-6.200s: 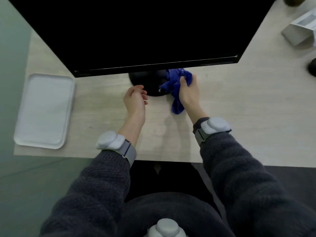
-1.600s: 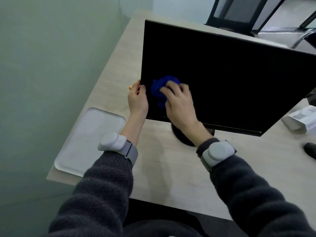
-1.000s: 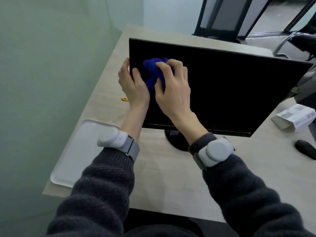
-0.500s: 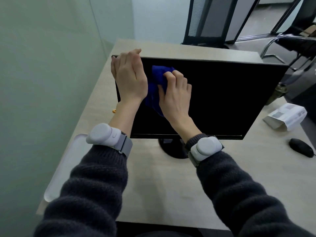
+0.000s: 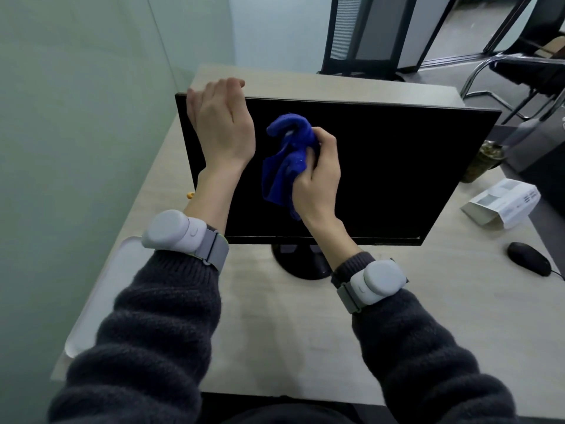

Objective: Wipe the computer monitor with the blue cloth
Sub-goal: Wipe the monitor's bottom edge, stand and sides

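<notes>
The monitor [image 5: 397, 166] stands on a pale desk [image 5: 275, 332], its screen dark, on a round black base [image 5: 299, 264]. The left hand [image 5: 220, 123] holds its top left corner, fingers hooked over the upper edge. The right hand [image 5: 318, 175] grips a bunched blue cloth [image 5: 287, 154] against the left half of the screen, just beside the left hand. Both wrists wear grey bands with white pods over dark knitted sleeves. A white tray [image 5: 101, 295] lies at the desk's left edge, partly under the left arm. To the right of the monitor sit a white box [image 5: 501, 206], a black mouse [image 5: 529, 263] and a jar [image 5: 484, 160].
</notes>
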The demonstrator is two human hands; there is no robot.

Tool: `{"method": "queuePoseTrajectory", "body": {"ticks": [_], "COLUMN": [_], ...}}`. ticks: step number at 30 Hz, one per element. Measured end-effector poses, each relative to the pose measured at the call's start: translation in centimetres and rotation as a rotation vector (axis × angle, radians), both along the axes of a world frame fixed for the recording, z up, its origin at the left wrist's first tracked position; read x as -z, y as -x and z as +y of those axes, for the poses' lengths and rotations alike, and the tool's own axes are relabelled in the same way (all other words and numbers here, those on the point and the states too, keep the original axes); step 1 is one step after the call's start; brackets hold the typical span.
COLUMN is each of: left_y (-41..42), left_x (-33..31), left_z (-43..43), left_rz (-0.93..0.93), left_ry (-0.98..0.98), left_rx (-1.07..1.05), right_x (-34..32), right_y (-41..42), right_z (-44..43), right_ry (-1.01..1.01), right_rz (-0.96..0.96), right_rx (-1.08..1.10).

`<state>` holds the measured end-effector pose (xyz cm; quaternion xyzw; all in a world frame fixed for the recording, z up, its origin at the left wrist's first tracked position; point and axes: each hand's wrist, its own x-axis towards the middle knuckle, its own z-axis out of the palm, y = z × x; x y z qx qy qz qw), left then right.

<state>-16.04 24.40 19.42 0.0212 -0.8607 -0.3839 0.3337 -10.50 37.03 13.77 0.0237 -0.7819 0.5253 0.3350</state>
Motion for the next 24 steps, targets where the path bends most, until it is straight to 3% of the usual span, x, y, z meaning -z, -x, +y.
{"method": "queuePoseTrajectory", "body": {"ticks": [5,10,12,19,22,24], "left_y": [0.2,0.2,0.1,0.0,0.2,0.2], "left_x": [-0.9,-0.7,-0.4,-0.3,-0.3,-0.4], "left_z": [0.3,-0.7,-1.0,-0.8,-0.9,-0.9], "left_rz": [-0.048,-0.071,-0.071,-0.07,-0.08,-0.1], "left_ry": [-0.158,-0.15,-0.138,-0.137,-0.116,-0.101], "left_rx": [0.162,0.201,0.202,0.207,0.205,0.217], "right_x": [-0.3,-0.6,-1.1,-0.9,0.4,0.7], "right_y": [0.8,1.7,1.9,0.6,-0.5,-0.4], "right_z": [-2.6,-3.7,-3.8,-4.4,-5.2,-5.5], "right_ry": [0.105,0.09,0.216,0.243,0.121,-0.012], "right_rz": [-0.077,-0.057,-0.08,-0.082,-0.052,-0.048], "right_rx": [0.012,0.378,0.352,0.183,0.052,0.085]}}
